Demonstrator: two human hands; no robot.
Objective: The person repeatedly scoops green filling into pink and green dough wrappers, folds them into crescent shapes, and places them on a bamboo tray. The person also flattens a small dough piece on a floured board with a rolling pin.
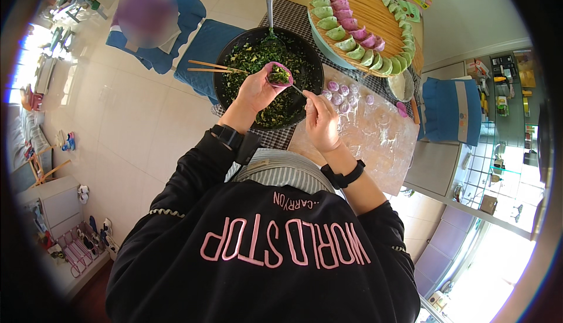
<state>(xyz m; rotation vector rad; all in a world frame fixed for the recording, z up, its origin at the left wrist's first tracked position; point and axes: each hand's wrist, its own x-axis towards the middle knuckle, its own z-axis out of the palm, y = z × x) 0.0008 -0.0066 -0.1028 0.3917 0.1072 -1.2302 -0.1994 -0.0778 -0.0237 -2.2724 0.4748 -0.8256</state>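
Over the black pan (305, 53) of chopped greens, the left hand (256, 90) cups a purple wrapper (279, 75) already holding filling, fingers curled under it. At four o'clock from the wrapper, the right hand (320, 120) pinches a thin utensil (298, 90) whose long axis points at ten o'clock toward the wrapper, its tip just beside the rim

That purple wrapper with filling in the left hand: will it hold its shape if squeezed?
Probably not. The wrapper looks thin and soft, cupped by the left hand. The green filling is heaped loose, so a hard squeeze could spill or tear it.
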